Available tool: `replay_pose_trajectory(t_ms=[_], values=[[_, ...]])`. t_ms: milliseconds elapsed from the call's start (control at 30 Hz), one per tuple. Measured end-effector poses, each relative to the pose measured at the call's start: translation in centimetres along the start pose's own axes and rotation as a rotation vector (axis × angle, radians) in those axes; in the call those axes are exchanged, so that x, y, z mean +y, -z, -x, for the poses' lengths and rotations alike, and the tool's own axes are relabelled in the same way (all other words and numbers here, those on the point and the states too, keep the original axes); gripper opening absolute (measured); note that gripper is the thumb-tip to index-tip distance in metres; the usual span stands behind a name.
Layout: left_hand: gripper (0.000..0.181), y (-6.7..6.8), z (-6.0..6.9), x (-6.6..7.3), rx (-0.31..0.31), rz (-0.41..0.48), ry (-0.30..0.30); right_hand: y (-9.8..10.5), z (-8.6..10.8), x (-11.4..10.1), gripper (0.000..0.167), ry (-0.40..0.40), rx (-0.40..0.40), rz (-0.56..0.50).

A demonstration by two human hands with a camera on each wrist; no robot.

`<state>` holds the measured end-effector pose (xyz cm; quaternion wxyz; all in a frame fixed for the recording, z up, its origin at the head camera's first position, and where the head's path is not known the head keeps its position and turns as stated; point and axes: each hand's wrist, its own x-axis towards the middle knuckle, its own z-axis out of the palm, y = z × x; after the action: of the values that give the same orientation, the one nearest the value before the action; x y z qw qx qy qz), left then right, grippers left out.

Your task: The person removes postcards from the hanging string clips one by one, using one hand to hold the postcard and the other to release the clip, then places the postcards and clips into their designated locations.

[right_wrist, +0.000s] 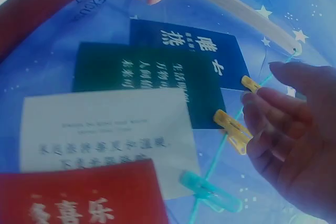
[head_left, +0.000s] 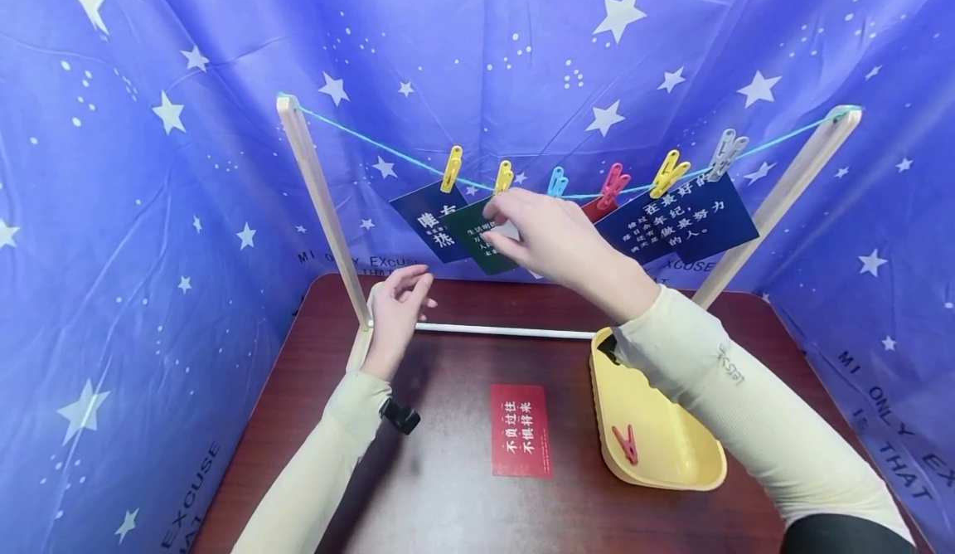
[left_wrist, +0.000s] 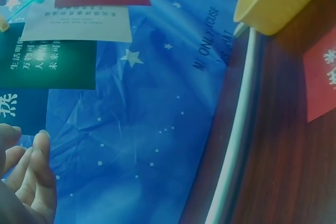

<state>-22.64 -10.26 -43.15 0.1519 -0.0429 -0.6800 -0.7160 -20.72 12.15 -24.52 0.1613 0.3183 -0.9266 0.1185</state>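
My right hand (head_left: pixel 559 239) is raised in front of the hanging cards, its fingers loosely bent. In the right wrist view, that hand (right_wrist: pixel 299 135) is beside two yellow clips, one on a navy card (right_wrist: pixel 220 51) and one on a green card (right_wrist: pixel 152 77), with no object visible in its fingers. Lower left, my left hand (head_left: pixel 399 309) hovers near the left post, fingers relaxed and holding nothing; the left wrist view puts it (left_wrist: pixel 29 182) just below the navy card's corner. A white card (right_wrist: pixel 105 124) hangs from a blue clip (right_wrist: pixel 210 190).
A teal cord (head_left: pixel 373 141) spans two wooden posts, with more clipped cards toward the right. On the table (head_left: pixel 448 421) lie a red card (head_left: pixel 519 431) and a yellow basket (head_left: pixel 701 463) holding a red clip (head_left: pixel 627 444). A white rod (head_left: pixel 507 332) joins the frame's base.
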Motion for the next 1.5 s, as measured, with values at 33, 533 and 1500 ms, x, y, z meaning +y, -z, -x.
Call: replay_pose_trajectory(t_ms=[33, 533, 1500], values=[[0.026, 0.0, -0.2, 0.0, 0.005, 0.006, -0.005, 0.2, -0.4, -0.1, 0.026, 0.018, 0.001, 0.004], [0.031, -0.6, -2.2, 0.2, 0.024, 0.082, 0.002, 3.0, -5.6, -0.7, 0.026, 0.149, -0.035, 0.028], [0.027, -1.5, -3.3, 0.8, -0.01, 0.148, -0.027, 3.9, -9.8, 2.2, 0.053, -0.031, -0.239, -0.201]])
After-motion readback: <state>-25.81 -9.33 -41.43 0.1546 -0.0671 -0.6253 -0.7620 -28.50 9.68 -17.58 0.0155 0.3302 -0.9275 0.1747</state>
